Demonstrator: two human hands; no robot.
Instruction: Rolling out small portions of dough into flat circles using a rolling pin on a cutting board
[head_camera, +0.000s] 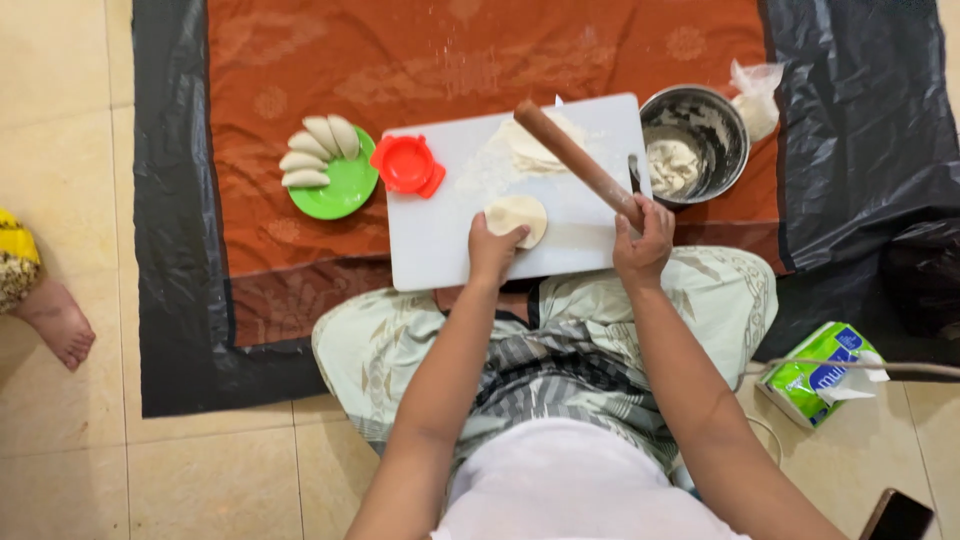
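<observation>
1. Nearest the camera, a dark phone (897, 517) lies on the bare tile at the bottom right corner.
2. Just beyond it, right of the person's knee, sits a green and white tissue pack (822, 373), tilted, with a white sheet sticking out of its side; a thin cord runs past it.
3. The left hand (493, 250) rests fingers down on the near edge of a small round dough disc (518, 219), pressing it rather than gripping it.
4. The right hand (643, 243) is closed around the near end of a wooden rolling pin (575, 162), which slants up and left, its far end over a stack of rolled dough (532, 145).
5. All this lies on a white board (440, 240); its near edge overhangs the lap, and its left part is bare.
6. A red dumpling press (407, 165) sits at the board's far left corner.
7. Left of it, a green plate (345, 190) holds folded dumplings (312, 152) along its far rim.
8. Right of the board stands a steel bowl (712, 115) with dough in it, and a clear bag (757, 97) just behind.
9. Orange cloth (480, 50) beyond the board lies open.
10. At the far left, another person's bare foot (58, 322) rests on tile, well apart.
</observation>
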